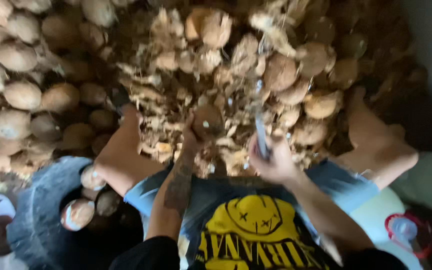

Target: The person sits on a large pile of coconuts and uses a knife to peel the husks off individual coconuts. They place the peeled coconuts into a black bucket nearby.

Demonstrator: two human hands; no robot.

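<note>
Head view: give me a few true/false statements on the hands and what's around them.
1. The left hand holds a coconut. True.
2. The right hand is empty. False: it grips a knife, blade pointing up.
3. Husk scraps lie on the ground ahead of the knees. True.
4. The dark tub at the person's left is empty. False: it holds peeled coconuts.
5. Coconuts are piled to the left. True.

Wearing a black T-shirt (256, 235) with a yellow smiley print. Light blue denim shorts (216, 192). Tattooed left forearm (178, 187).
</note>
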